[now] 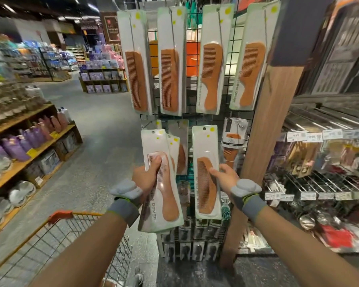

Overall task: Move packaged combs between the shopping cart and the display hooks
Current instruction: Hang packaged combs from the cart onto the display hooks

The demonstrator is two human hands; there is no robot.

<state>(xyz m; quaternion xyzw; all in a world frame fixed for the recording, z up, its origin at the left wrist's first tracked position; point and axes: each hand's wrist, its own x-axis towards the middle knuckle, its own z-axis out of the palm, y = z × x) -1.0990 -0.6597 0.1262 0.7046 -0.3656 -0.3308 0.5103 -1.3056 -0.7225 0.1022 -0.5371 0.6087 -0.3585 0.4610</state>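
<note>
**Hanging one comb pack while the spare stack waits**

The right hand (224,176) pinches a long white card-and-clear-plastic pack holding a brown wooden comb (205,141), thumb on the front at mid-height and the fingers curled behind its right edge. The left hand (147,179) wraps round a small stack of similar white comb packs (155,146), thumb pressed on the front blister. Both sit in front of the lower row of the black wire grid display panel (230,100), just beside the brown wooden post (272,121). The orange-rimmed wire shopping cart (81,214) is low on the left.

The step in hand looks like hooking the right-hand pack. Whether its punched hole is already on a hook, I cannot tell. To do it well, the grip would be better higher up, so the top end does not wobble. The hole should be lined up square with the hook tip and the pack pushed straight back along it. The left-hand stack should be kept out of the way.

The right-hand pack stands close to upright. Its long axis is vertical, with the hole end up, the comb's handle down and the teeth facing left. The left-hand stack leans, its top tipped left and its foot swung right, handle end down. The four packs on the upper row (170,59) hang the same way up.
</note>
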